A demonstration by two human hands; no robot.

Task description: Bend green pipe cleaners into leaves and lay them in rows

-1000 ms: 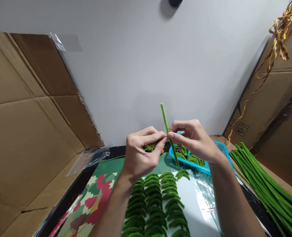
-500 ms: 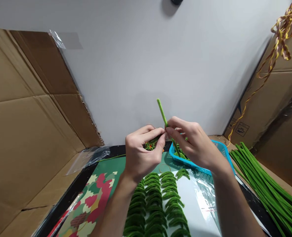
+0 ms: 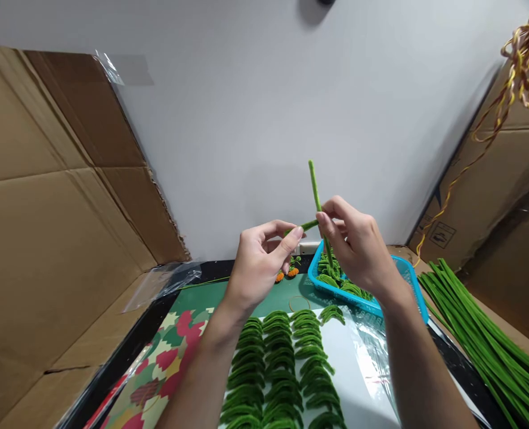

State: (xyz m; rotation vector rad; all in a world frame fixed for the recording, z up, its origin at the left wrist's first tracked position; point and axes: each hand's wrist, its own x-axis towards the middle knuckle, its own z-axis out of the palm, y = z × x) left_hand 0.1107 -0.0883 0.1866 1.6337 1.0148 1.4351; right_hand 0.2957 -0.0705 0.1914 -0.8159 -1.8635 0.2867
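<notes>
A green pipe cleaner is held up between my two hands above the table. My right hand pinches it where a long piece points up and another hangs down over the basket. From that pinch a short green stretch runs left to my left hand, whose thumb and fingertips are closed on it. Whether this is one bent pipe cleaner or two crossed pieces, I cannot tell. Below lie rows of curved green pipe-cleaner pieces on a white sheet.
A blue basket holds more bent green pieces. Long green pipe cleaners lie bundled at the right. Small orange flower-like pieces sit behind my left hand. Cardboard panels stand at both sides, and a twisted yellow-brown cord hangs at right.
Both hands have moved slightly right and apart, so a green stretch shows between them. The upright piece has shifted right and stands straighter. The orange pieces are now visible.
</notes>
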